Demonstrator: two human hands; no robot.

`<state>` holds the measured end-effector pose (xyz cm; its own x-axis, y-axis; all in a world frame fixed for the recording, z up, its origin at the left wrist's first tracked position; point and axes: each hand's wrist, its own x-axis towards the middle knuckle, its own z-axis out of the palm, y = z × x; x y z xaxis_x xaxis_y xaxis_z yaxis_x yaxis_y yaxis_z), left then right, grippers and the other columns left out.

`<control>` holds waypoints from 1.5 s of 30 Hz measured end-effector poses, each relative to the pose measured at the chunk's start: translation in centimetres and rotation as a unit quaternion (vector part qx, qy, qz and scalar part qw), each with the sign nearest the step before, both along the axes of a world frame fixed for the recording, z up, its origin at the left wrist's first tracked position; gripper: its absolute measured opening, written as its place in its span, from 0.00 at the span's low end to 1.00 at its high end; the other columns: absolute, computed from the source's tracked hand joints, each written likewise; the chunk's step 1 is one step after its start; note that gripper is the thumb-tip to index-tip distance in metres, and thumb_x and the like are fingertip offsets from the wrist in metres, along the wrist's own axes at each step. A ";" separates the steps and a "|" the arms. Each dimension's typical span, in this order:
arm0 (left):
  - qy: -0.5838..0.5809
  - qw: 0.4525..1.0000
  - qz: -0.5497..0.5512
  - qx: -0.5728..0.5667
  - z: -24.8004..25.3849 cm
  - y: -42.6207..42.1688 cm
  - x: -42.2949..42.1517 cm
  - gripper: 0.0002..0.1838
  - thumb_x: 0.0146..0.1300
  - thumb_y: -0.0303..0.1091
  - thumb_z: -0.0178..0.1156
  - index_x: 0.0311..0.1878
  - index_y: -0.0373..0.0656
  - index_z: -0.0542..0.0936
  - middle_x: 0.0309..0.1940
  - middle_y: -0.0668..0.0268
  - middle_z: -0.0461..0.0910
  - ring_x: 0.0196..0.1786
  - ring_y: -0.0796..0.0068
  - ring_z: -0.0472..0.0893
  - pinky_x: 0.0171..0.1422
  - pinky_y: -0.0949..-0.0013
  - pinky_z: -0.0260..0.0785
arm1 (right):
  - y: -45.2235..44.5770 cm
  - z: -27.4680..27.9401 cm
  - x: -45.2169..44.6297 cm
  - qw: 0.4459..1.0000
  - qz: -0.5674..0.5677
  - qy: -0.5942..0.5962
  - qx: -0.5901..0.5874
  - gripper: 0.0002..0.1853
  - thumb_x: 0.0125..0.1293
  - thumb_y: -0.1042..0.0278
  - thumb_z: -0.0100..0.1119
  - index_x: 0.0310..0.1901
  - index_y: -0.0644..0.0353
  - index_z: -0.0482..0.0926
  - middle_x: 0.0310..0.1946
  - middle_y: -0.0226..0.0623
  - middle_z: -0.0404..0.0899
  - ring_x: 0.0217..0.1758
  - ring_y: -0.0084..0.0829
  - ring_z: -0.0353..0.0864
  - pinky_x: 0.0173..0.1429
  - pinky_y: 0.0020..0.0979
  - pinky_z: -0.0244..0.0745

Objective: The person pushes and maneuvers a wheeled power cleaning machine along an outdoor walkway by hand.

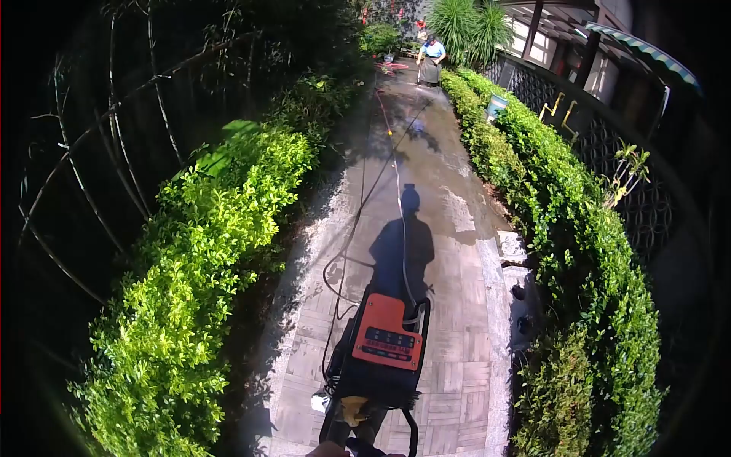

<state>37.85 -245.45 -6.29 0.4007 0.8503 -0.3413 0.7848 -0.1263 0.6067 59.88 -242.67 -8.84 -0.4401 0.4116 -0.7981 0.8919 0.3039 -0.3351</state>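
A red-and-black machine that looks like a pressure washer (387,329) stands on the paved path just in front of me. Its front panel carries a dark label with small writing. Black tubular handle bars (413,430) run from it down to the bottom of the view. At the bottom edge my left hand (327,450) shows only as a small part, close to the left handle bar; its fingers are cut off. My right hand cannot be made out. A pale hose (401,221) leads away from the machine up the path, and a dark cable (352,228) runs beside it.
Trimmed hedges (205,236) (601,251) border the paved path (457,343) on both sides. Further along stands a person (431,61) in a light blue top and dark apron. A bucket (496,105) rests by the right hedge. Broken slabs (512,247) lie at the right edge.
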 end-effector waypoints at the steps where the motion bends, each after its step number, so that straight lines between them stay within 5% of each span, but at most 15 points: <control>1: 0.000 1.000 0.006 -0.001 -0.1 0.4 -0.1 0.12 0.50 0.41 0.54 0.22 0.42 0.76 0.22 0.54 0.76 0.25 0.56 0.78 0.28 0.59 0.70 | 0.4 0.0 0.1 1.000 0.005 -0.002 -0.002 0.17 0.51 0.52 0.53 0.36 0.55 0.79 0.35 0.41 0.79 0.39 0.39 0.78 0.43 0.38 0.74; 9: 0.002 0.998 0.054 0.017 -0.9 2.2 -0.1 0.12 0.47 0.42 0.58 0.18 0.43 0.77 0.18 0.56 0.76 0.23 0.58 0.77 0.27 0.60 0.69 | 2.2 -0.2 0.1 1.000 -0.014 0.015 -0.023 0.21 0.46 0.51 0.58 0.37 0.58 0.79 0.35 0.43 0.79 0.39 0.42 0.78 0.44 0.37 0.73; 10: -0.041 0.995 0.077 0.056 -1.7 2.1 -0.3 0.14 0.46 0.44 0.58 0.19 0.43 0.77 0.19 0.54 0.76 0.26 0.59 0.78 0.31 0.61 0.70 | 3.5 4.3 -0.7 0.999 0.005 0.040 -0.034 0.22 0.49 0.50 0.57 0.36 0.61 0.78 0.34 0.44 0.79 0.38 0.42 0.78 0.43 0.37 0.72; 14: -0.074 0.990 0.089 -0.077 1.0 3.3 -1.1 0.19 0.54 0.48 0.49 0.22 0.43 0.78 0.23 0.56 0.77 0.30 0.59 0.78 0.34 0.62 0.70 | 4.2 4.4 -1.2 0.996 0.016 0.008 -0.082 0.24 0.52 0.47 0.55 0.36 0.62 0.78 0.34 0.45 0.78 0.38 0.40 0.78 0.43 0.37 0.71; 17: -0.025 0.999 -0.045 -0.004 2.3 3.7 -2.0 0.21 0.57 0.49 0.45 0.24 0.44 0.79 0.24 0.57 0.78 0.30 0.59 0.78 0.33 0.62 0.70 | 2.8 2.2 -0.3 1.000 0.023 0.019 -0.006 0.23 0.51 0.48 0.56 0.37 0.62 0.79 0.36 0.45 0.78 0.39 0.40 0.77 0.43 0.37 0.71; 18: 0.044 0.997 -0.063 -0.003 -0.6 3.2 -1.7 0.20 0.55 0.52 0.46 0.26 0.47 0.80 0.26 0.59 0.79 0.30 0.60 0.79 0.33 0.62 0.70 | 2.6 1.5 0.1 0.999 0.042 0.028 0.007 0.23 0.52 0.46 0.54 0.37 0.60 0.79 0.36 0.44 0.78 0.41 0.40 0.77 0.45 0.37 0.72; 21: 0.016 0.983 -0.179 0.036 -0.4 4.2 -2.4 0.08 0.49 0.37 0.52 0.29 0.48 0.78 0.26 0.58 0.78 0.31 0.58 0.79 0.33 0.59 0.71 | 2.4 1.2 -0.4 0.999 0.032 0.006 0.025 0.25 0.52 0.43 0.52 0.38 0.59 0.78 0.37 0.44 0.78 0.43 0.40 0.76 0.47 0.37 0.72; 23: 0.044 0.982 -0.185 0.005 1.5 4.7 -2.5 0.08 0.49 0.37 0.52 0.30 0.48 0.79 0.25 0.59 0.78 0.31 0.59 0.79 0.33 0.59 0.71 | 3.0 2.2 -1.1 0.996 0.047 -0.067 -0.019 0.25 0.53 0.43 0.50 0.42 0.55 0.78 0.43 0.48 0.75 0.47 0.37 0.76 0.48 0.34 0.72; 29: 0.071 0.981 -0.178 -0.004 2.1 5.7 -1.7 0.09 0.48 0.41 0.54 0.26 0.49 0.79 0.24 0.61 0.78 0.30 0.60 0.79 0.31 0.60 0.71 | 4.7 3.1 -1.3 0.995 0.037 -0.087 -0.032 0.21 0.51 0.50 0.53 0.41 0.58 0.77 0.37 0.44 0.78 0.42 0.42 0.77 0.47 0.37 0.71; 35: 0.141 0.983 -0.105 0.045 2.9 5.0 -0.2 0.07 0.44 0.34 0.55 0.28 0.52 0.81 0.30 0.61 0.78 0.41 0.61 0.78 0.47 0.64 0.67 | 5.1 2.7 -1.0 0.998 0.022 -0.043 -0.030 0.22 0.49 0.50 0.54 0.40 0.59 0.77 0.37 0.44 0.78 0.42 0.41 0.77 0.47 0.37 0.71; 39: 0.211 0.972 -0.033 0.102 1.7 2.9 0.9 0.16 0.47 0.45 0.54 0.38 0.48 0.75 0.32 0.65 0.76 0.41 0.64 0.75 0.52 0.40 0.54 | 5.1 3.1 -0.8 0.998 0.038 -0.024 -0.039 0.23 0.47 0.50 0.55 0.41 0.59 0.77 0.38 0.45 0.78 0.43 0.41 0.77 0.47 0.36 0.70; 43: 0.163 0.985 0.027 0.058 3.1 1.3 1.6 0.19 0.50 0.37 0.52 0.46 0.42 0.69 0.45 0.57 0.70 0.53 0.56 0.67 0.49 0.35 0.57 | 5.5 4.2 -0.8 0.998 0.030 0.030 -0.038 0.23 0.47 0.51 0.56 0.41 0.59 0.77 0.39 0.45 0.78 0.43 0.41 0.77 0.48 0.36 0.70; 45: 0.164 0.985 0.053 0.029 3.8 1.1 2.1 0.20 0.51 0.39 0.52 0.47 0.43 0.67 0.47 0.58 0.68 0.56 0.57 0.65 0.50 0.35 0.57 | 5.4 3.6 -0.7 0.997 0.041 0.052 -0.035 0.19 0.55 0.54 0.48 0.41 0.59 0.77 0.41 0.46 0.76 0.46 0.43 0.75 0.49 0.39 0.69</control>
